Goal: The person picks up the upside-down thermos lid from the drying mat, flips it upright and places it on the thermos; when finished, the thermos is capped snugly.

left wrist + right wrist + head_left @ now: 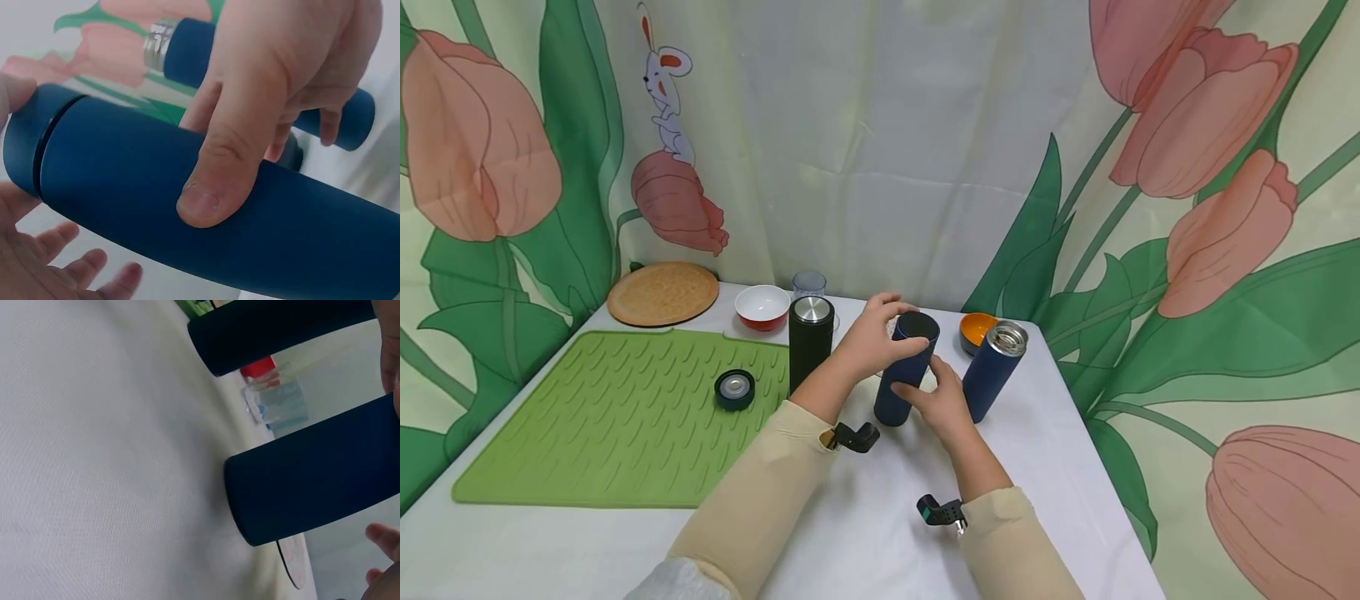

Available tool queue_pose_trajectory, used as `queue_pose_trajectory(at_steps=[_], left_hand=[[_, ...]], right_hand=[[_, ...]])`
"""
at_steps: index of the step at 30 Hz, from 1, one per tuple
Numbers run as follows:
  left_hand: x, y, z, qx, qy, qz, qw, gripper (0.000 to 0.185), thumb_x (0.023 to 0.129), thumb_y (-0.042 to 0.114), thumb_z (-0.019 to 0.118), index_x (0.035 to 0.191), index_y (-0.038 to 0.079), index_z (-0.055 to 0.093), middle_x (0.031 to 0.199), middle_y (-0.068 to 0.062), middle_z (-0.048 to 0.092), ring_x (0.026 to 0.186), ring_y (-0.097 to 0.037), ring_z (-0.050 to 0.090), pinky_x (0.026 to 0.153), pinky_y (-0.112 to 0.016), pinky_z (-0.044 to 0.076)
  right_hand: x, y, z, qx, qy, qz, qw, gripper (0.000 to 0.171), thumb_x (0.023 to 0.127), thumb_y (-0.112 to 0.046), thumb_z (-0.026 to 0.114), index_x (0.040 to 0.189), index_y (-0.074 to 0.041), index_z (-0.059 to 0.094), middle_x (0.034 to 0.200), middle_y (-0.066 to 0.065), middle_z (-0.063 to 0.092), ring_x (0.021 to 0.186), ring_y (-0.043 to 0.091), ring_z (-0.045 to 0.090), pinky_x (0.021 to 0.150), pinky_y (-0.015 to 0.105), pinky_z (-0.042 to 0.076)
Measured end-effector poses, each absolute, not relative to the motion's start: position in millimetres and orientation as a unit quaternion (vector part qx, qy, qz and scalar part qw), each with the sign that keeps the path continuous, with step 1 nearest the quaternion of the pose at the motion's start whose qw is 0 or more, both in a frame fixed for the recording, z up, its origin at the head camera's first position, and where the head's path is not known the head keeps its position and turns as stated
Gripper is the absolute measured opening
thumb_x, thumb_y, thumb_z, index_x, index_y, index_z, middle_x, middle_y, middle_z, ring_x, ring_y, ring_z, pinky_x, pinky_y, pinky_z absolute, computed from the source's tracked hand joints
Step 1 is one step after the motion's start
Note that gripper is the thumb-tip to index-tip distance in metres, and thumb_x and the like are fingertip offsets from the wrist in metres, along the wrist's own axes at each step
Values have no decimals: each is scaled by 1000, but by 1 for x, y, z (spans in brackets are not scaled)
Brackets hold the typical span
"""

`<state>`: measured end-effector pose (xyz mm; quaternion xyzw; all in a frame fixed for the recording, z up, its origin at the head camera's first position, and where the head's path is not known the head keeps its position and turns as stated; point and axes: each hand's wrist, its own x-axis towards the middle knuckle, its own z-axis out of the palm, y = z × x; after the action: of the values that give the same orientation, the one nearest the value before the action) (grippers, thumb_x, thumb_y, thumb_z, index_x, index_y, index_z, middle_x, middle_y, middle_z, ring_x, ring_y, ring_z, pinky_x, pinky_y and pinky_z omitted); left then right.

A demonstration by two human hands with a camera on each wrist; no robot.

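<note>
A navy vacuum flask [904, 375] with its lid [34, 140] on is between my hands; a thin dark seam separates lid and body. My left hand [874, 340] holds the lid, thumb across its front, other fingers spread. My right hand [942, 400] grips the body lower down, its thumb [209, 200] pressed along the side. The flask's base is at the white tablecloth in the right wrist view. Just to the right stands a second navy flask [992, 375], lidless, its steel neck showing. A black flask [810, 350] with a steel top stands to the left.
A loose black lid [734, 389] lies on the green ribbed mat [625, 417]. Along the back are a round wooden board [662, 293], a red and white bowl [762, 307], a clear glass [808, 282] and an orange bowl [976, 331]. A tulip-print curtain [865, 150] hangs behind.
</note>
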<state>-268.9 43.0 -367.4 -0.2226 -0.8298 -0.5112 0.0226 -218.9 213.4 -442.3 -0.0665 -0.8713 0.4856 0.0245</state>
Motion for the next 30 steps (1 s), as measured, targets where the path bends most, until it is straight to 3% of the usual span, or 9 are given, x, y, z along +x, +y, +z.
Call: queue_pose_trajectory(at_steps=[4,7,10,13,16,20,22,25,30], left_hand=[[-262,44,-368,-190,-862,-463,77,66,91,56,76,141,16,65,171,-7,33,151,-37,44,110,-58,52],[-252,57,-367,-138,-912,-351,162,88,81,83,69,130,10,65,165,-11,38,140,-37,51,97,-51,60],[-247,68,-366,-113,-933,-275,204,95,76,92,66,118,7,64,158,-14,42,129,-35,55,88,-44,63],[-249,67,-364,-127,-920,-323,182,80,79,80,75,115,9,67,158,-11,43,132,-34,53,90,-42,62],[-258,54,-365,-164,-884,-422,116,62,82,60,84,118,12,70,161,-8,42,143,-35,46,101,-47,59],[-268,41,-368,-208,-851,-481,39,55,86,44,83,131,16,71,165,-7,39,152,-34,37,113,-56,51],[-268,39,-369,-216,-857,-467,31,57,88,46,80,136,17,69,167,-6,37,153,-34,36,114,-56,50],[-262,44,-368,-204,-890,-403,63,67,89,61,77,139,16,67,168,-7,35,151,-34,40,108,-52,56],[-254,59,-357,-154,-936,-278,153,90,78,86,71,123,9,65,164,-15,38,136,-36,53,95,-44,62]], right_hand=[[-223,211,-444,-62,-874,483,3,95,87,-55,84,166,-31,36,177,9,27,165,37,19,126,71,24],[-225,214,-445,-68,-875,479,8,91,89,-50,84,165,-34,37,177,6,25,166,35,15,127,71,22],[-224,221,-446,-67,-874,482,19,87,90,-44,84,164,-37,39,177,4,26,166,34,13,127,72,19],[-222,222,-447,-57,-875,480,17,87,89,-48,84,163,-38,40,177,3,27,166,34,13,127,73,19],[-222,218,-447,-55,-876,479,8,88,87,-52,85,162,-37,41,177,4,27,165,35,16,126,73,21],[-221,213,-448,-62,-877,477,1,90,87,-52,85,162,-33,40,177,7,26,165,36,16,126,73,21],[-221,213,-449,-68,-878,474,-5,91,88,-52,85,164,-32,39,177,8,24,166,36,13,127,73,20],[-221,214,-449,-79,-880,469,-14,93,88,-52,84,165,-35,36,179,6,21,168,35,7,127,73,18],[-226,218,-444,-77,-880,468,3,88,88,-52,84,163,-41,39,179,3,23,168,34,5,127,75,16]])
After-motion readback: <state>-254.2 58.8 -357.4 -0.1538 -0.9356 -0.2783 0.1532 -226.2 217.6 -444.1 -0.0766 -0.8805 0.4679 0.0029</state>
